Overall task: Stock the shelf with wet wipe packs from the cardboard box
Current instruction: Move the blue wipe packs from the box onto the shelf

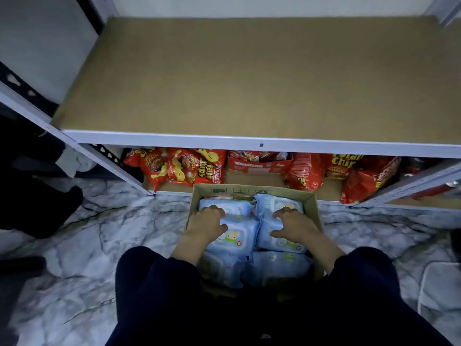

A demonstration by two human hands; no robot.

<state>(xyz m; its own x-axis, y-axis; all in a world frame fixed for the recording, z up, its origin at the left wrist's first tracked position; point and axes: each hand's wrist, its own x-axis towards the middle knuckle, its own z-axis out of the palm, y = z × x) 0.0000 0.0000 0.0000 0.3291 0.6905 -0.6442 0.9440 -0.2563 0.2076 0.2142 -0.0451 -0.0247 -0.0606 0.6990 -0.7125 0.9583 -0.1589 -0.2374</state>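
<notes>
Open brown cardboard box (249,190) sits on the grey-veined marble floor (87,245), just in front of the white metal shelf frame (224,141). Inside are pale blue soft-plastic wet wipe packs (224,207), lying flat, lid flaps up, side by side and layered. Left hand (207,224) grips one wet wipe pack (237,237), fingers curled over its far edge. Its cartoon label faces up, long axis slanting near-left to far-right. Right hand (295,224) clutches the neighbouring pack (287,243) the same way; its axis runs roughly toward the shelf. Tan shelf board (249,78) above. Red snack bags (189,166) on the lower tier.
</notes>
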